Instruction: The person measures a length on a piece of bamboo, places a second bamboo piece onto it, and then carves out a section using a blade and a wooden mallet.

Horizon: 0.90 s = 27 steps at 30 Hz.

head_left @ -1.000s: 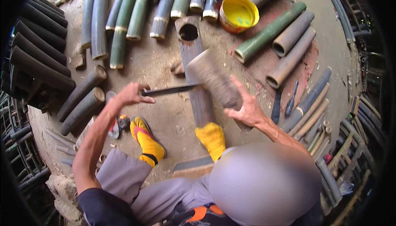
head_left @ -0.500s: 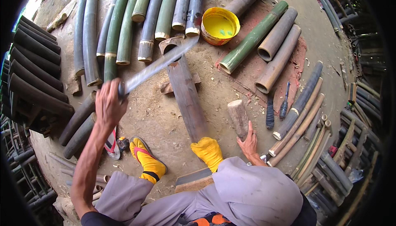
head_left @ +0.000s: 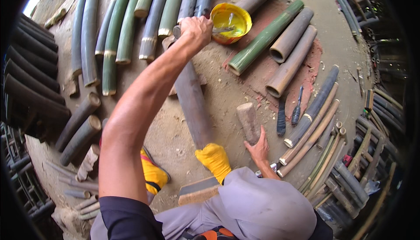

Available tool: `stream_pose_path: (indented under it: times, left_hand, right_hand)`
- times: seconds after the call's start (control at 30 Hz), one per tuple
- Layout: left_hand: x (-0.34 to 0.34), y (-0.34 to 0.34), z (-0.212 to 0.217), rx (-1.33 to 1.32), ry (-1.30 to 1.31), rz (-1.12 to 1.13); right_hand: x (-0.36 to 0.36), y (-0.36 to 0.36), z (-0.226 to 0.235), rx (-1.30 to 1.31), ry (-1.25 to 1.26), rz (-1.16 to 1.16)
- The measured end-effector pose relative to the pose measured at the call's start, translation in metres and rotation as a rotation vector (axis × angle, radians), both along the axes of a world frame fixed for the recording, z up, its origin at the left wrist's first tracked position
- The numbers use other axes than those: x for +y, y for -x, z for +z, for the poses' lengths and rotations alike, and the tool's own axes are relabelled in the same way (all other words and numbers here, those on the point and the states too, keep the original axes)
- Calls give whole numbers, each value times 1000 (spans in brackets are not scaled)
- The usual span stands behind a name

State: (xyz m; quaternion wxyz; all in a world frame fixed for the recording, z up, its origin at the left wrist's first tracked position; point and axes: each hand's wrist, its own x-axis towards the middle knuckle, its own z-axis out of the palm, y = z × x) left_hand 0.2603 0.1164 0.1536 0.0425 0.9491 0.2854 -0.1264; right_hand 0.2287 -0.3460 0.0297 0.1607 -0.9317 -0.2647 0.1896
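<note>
Brown bamboo tube (head_left: 193,102) lies lengthwise ahead of the body, its long axis running away and leaning a little left, its near end meeting a yellow-socked foot (head_left: 213,159). Closer than that end, a flat two-toned block (head_left: 199,192) lies on the ground beside the trousered knee (head_left: 267,200).

To the right of the tube's near half, the right hand (head_left: 259,146) is at the near end of a wooden mallet (head_left: 248,119), thumb on one side and fingers stretched along the other; whether it grips firmly or merely rests there, I cannot tell. The mallet points away like the tube, clearly apart from it. Of the two, this hand is nearer the foot end.

Farther out, the left forearm (head_left: 148,98) slants across to the tube's far end, hiding much of it. Just beyond, the left hand (head_left: 195,32) is closed around a knife handle (head_left: 176,31). The blade (head_left: 223,29) points right, crosswise to the tube and away from it, into the mouth of a yellow bucket (head_left: 240,13); whether it touches the contents is unclear. From this grip, the tube lies back toward the body.

Green and grey bamboo lengths (head_left: 171,10) fan out past the left hand; a green tube (head_left: 266,38) lies right of the bucket.
</note>
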Motion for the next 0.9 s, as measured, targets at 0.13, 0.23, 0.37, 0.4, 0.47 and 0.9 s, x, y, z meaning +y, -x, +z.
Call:
stream_pose_path:
  times: [0.13, 0.23, 0.37, 0.4, 0.47, 0.9]
  left_hand:
    - [-21, 63, 6, -65, 232, 95]
    - [-43, 159, -17, -267, 277, 148]
    - [-104, 283, -38, -288, 299, 149]
    - [-117, 307, -39, -244, 289, 142]
    - [-135, 336, -49, -200, 281, 102]
    - [-138, 370, -72, -201, 244, 6]
  right_hand:
    - [-5, -15, 18, 259, -62, -217]
    - [12, -3, 54, 307, -254, -202]
    - [35, 5, 88, 358, -291, -10]
    - [45, 10, 98, 391, -289, 14]
    - [49, 13, 100, 377, -278, 130]
    - [53, 28, 71, 351, -215, 295]
